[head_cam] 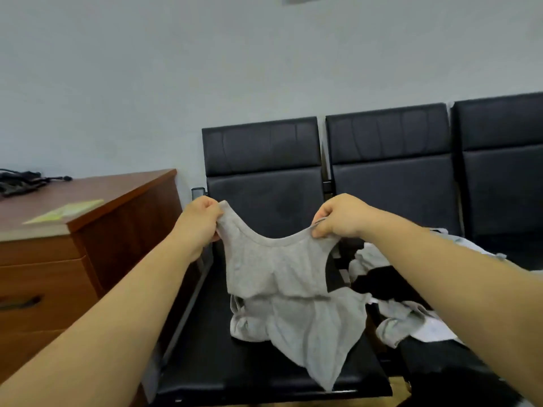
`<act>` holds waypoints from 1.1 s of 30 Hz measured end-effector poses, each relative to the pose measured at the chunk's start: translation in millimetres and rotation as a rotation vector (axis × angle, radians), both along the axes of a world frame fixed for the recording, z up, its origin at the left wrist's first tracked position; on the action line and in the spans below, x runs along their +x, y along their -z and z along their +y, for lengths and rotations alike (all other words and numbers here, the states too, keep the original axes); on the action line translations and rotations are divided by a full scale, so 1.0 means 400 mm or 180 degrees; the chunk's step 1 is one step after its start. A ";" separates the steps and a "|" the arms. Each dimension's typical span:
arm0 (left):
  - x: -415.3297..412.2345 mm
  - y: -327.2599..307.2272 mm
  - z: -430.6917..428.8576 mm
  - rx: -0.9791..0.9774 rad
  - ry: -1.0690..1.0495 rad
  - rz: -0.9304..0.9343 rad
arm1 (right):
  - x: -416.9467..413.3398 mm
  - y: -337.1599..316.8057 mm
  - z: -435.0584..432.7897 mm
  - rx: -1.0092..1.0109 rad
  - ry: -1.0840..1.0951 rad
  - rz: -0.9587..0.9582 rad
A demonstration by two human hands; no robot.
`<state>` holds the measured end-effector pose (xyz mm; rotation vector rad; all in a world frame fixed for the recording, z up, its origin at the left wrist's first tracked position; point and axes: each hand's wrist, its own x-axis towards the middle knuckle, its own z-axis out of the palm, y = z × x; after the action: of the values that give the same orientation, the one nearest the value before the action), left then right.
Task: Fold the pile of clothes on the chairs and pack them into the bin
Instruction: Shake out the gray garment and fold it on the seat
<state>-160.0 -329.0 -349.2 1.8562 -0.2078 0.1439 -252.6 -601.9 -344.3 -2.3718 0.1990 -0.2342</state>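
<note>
I am holding a grey top (282,289) up by its two shoulder straps over the leftmost chair (264,171). My left hand (199,223) is pinching one strap closed between fingers and thumb, and my right hand (340,215) is gripping the other the same way. The hem is resting on the seat. The pile of clothes (390,292) is lying just beside it on the next chair, partly under my right forearm. A wooden cabinet (88,239) is standing to the left.
</note>
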 end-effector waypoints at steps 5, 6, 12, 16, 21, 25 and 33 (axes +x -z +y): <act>-0.023 -0.169 -0.017 0.0075 0.0182 -0.0150 | 0.004 -0.174 -0.013 -0.0633 0.0011 -0.0101; -0.030 -0.211 -0.021 0.0029 0.0213 -0.0151 | 0.000 -0.218 -0.011 -0.0813 0.0022 -0.0172; -0.051 -0.355 -0.041 -0.1044 0.0313 0.0389 | -0.027 -0.357 -0.008 -0.0219 0.0066 -0.0734; -0.047 -0.422 -0.060 -0.1268 0.0335 0.0525 | -0.036 -0.405 0.030 0.1990 -0.0321 -0.0810; -0.062 -0.475 -0.055 -0.1175 0.0870 0.0521 | -0.047 -0.441 0.050 0.2449 -0.0406 -0.0806; -0.090 -0.506 -0.009 0.0229 0.1567 0.0059 | -0.047 -0.464 0.024 0.2228 -0.0551 -0.0309; -0.112 -0.556 0.009 0.3174 0.0837 -0.1224 | -0.061 -0.502 0.027 -0.1439 -0.0678 0.0420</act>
<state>-205.0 -325.4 -126.9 2.7454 -0.9168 0.2407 -277.1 -590.9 -143.6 -2.8351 -0.0539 -0.0188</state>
